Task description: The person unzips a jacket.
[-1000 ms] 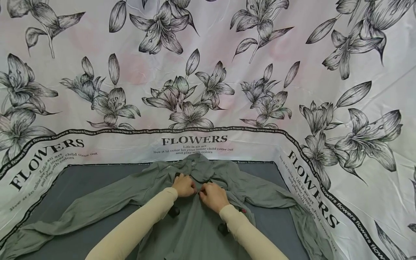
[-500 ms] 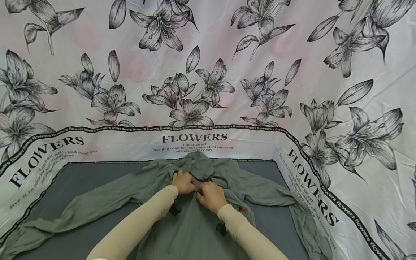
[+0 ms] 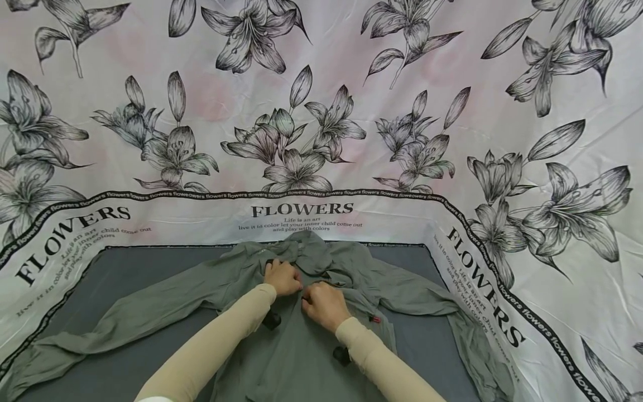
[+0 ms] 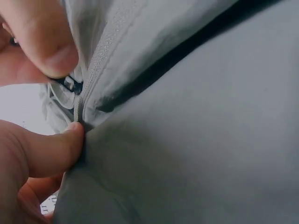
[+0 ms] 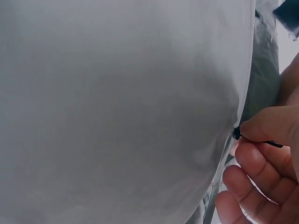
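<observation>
A grey-green zip jacket (image 3: 296,346) lies spread front up, collar at the far side and sleeves out to both sides. My left hand (image 3: 282,277) is at its upper chest, thumb and finger pinching the fabric edge along the zipper (image 4: 100,56), just below the slider. Close beside it, my right hand (image 3: 326,304) pinches the dark zipper pull (image 5: 237,133) between thumb and index finger, its other fingers loosely curled. Zipper teeth show above the slider in the left wrist view. The palms are hidden in the head view.
The jacket rests on a dark grey tabletop (image 3: 145,273). A white flower-printed cloth (image 3: 301,167) borders it at the back and sides. The right sleeve end in view (image 3: 482,357) hangs over the cloth's edge. A small red tab (image 3: 374,319) sits on the jacket.
The head view has tipped slightly down. My right hand has shifted a little left and toward me relative to the collar; my left hand keeps its place on the jacket.
</observation>
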{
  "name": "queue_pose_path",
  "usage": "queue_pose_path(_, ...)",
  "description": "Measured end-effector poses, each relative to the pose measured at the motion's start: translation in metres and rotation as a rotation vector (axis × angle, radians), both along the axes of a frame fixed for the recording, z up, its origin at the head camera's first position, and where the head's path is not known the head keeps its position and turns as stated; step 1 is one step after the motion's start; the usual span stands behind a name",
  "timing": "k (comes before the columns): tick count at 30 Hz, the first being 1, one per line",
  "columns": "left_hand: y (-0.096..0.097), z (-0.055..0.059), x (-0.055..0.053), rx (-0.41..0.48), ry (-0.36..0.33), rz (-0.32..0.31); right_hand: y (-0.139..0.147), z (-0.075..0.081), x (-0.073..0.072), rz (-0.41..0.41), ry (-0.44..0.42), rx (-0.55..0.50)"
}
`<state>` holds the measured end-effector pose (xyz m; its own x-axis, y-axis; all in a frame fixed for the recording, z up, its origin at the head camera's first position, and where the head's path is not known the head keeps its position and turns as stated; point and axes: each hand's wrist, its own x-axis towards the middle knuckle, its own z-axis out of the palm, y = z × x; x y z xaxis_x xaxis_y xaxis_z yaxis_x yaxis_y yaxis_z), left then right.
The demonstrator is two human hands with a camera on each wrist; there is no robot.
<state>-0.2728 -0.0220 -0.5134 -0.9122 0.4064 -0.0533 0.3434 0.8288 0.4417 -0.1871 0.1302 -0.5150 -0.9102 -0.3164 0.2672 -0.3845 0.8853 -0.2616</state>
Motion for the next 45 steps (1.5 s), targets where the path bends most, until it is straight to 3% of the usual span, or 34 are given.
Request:
queue_pose_path(22, -0.002, 0.013, 0.008, -0.037, 0.002, 0.021, -0.003, 0.008, 0.015, 0.042, 0.008, 0.032)
queue_pose_path(32, -0.004, 0.010, 0.008, -0.037, -0.018, 0.042, 0.001, 0.008, 0.021, 0.106, -0.041, 0.046)
queue_pose_path(40, -0.004, 0.014, 0.013, -0.037, -0.012, 0.040, -0.003, 0.013, 0.025, 0.125, -0.020, 0.087)
queue_pose_path(45, -0.004, 0.015, 0.013, -0.035, -0.010, 0.038, -0.003, 0.014, 0.027, 0.141, -0.060, 0.087)
